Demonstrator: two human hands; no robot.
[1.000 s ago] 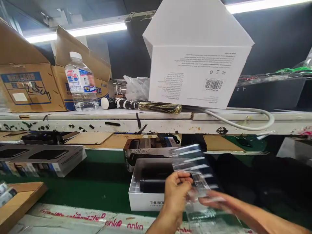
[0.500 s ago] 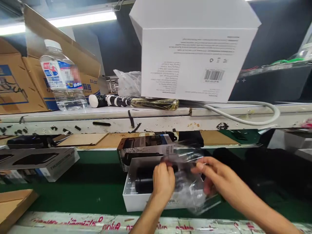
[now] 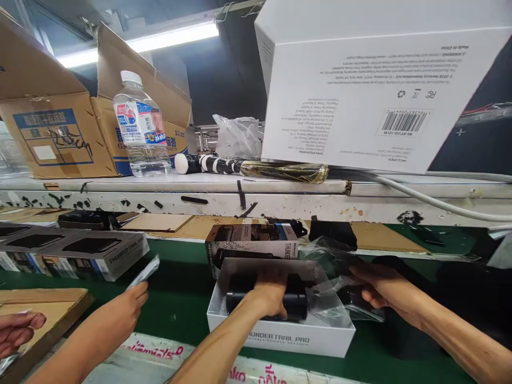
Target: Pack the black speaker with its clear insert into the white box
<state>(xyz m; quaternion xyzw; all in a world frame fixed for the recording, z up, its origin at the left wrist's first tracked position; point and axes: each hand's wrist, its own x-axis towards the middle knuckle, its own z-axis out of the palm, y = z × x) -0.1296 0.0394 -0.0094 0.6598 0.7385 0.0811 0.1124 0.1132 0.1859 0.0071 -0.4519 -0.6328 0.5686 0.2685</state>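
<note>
in the head view, the left hand (image 3: 272, 293) is down inside the open white box (image 3: 336, 341), just below the middle of the frame, palm over the black cylinder (image 3: 298, 304). the fingers run out of clear sight, so i cannot tell whether they close round it or simply press on it. the cylinder lies lengthwise between the walls, and those walls probably stop it rolling. over to the right, the right hand (image 3: 380, 282) has the clear plastic bag (image 3: 362, 309) gripped in its fingers, out beyond the box's right end, with loose film trailing over the cylinder's end; holding it off to the side seems to leave the left hand room.

behind the white box, a printed carton (image 3: 256, 242) sits close on the green surface (image 3: 172, 298). at lower left, a co-worker's hand (image 3: 120, 314) pinches a thin clear packet (image 3: 146, 271), held up by one end, likely so the rest sticks out free. up on the shelf (image 3: 280, 202), the large white carton (image 3: 340, 106) has its print upside down, and the water bottle (image 3: 146, 141) stands upright, well apart from the working hands.
</note>
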